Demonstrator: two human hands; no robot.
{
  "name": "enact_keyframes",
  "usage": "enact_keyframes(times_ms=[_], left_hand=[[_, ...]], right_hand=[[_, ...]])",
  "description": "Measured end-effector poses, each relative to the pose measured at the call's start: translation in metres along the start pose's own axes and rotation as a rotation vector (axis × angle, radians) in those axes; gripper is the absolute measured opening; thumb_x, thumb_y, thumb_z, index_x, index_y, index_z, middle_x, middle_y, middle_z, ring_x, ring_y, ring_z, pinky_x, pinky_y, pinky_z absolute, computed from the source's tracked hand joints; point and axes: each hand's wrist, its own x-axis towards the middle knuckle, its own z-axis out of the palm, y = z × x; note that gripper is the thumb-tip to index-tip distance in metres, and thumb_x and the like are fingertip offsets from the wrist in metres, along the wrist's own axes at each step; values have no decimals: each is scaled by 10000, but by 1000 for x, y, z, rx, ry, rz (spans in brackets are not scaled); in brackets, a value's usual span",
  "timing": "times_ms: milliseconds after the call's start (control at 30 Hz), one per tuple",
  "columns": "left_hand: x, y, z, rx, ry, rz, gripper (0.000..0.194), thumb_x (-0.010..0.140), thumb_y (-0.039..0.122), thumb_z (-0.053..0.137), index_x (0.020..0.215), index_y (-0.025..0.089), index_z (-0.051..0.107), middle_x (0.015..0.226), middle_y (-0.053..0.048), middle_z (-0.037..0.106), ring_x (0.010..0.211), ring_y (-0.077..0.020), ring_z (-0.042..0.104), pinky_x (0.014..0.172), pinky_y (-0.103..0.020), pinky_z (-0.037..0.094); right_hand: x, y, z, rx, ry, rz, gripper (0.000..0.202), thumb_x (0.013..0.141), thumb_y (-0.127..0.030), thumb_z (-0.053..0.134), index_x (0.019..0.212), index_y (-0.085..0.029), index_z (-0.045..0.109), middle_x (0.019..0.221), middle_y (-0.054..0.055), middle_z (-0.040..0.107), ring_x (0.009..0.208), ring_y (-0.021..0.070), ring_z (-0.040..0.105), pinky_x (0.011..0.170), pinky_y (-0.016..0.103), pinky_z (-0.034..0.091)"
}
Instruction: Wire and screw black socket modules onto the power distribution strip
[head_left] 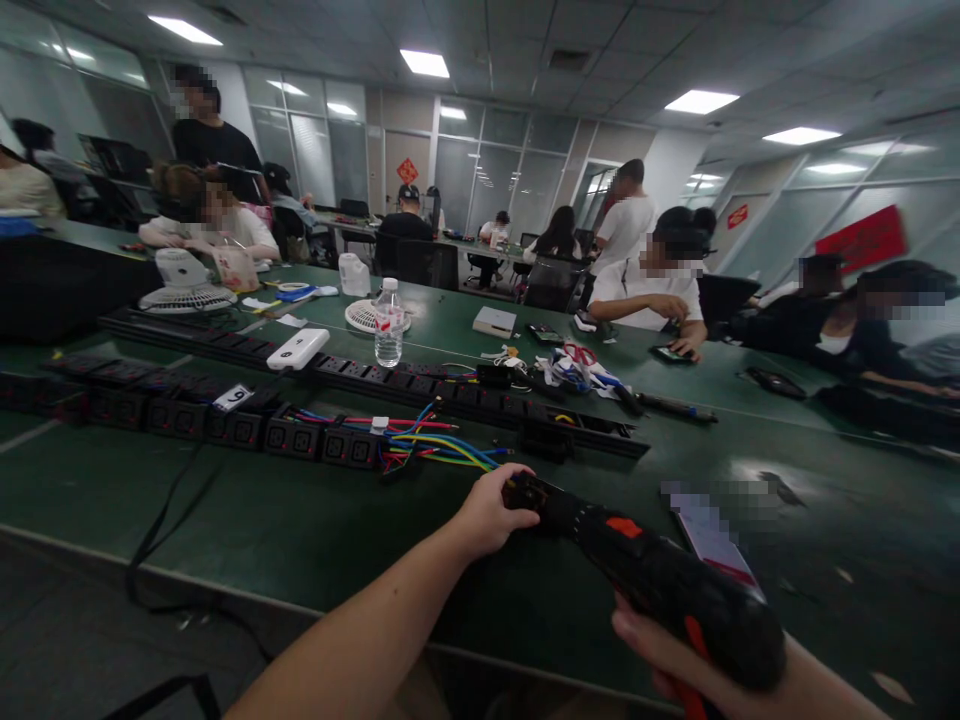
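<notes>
Gripping the black-and-orange power screwdriver (660,580) above the green table (300,530), the right hand (675,660) wraps its handle; the left hand (491,515) pinches the chuck end. Rigid, fairly heavy, probably nose-light: support both ends.

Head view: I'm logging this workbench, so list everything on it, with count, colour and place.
power strips: several, black, in rows across the table's left and middle
wires: one bundle, red, blue, yellow and green, at a strip's end
bottle: one, clear, behind the strips
fans: two, white, far left and by the bottle
box: one, white, mid table
scissors: one, red handles, right of the box
table: one, green
people: several, seated and standing behind
drill: one, black and orange, in both hands
left hand: on the drill's front end
right hand: around the drill's handle
</notes>
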Motion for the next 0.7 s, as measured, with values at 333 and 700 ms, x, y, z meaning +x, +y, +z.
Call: enact_keyframes(times_ms=[333,700], left_hand=[[8,-12,5,19,318,67,563,609,-31,764,1104,185,607,981,-57,689,894,-184,649,842,-325,513],[10,-21,5,-26,287,166,482,632,31,763,1059,191,610,967,-46,676,894,-181,637,821,-311,509]], right_hand=[[43,-9,-26,-313,-169,-210,593,836,-593,571,1269,-198,481,1163,79,599,999,250,592,854,381,489],[29,-32,-11,-389,-227,-395,222,815,-269,578,1023,-197,548,1037,49,616,921,204,599,792,306,485]])
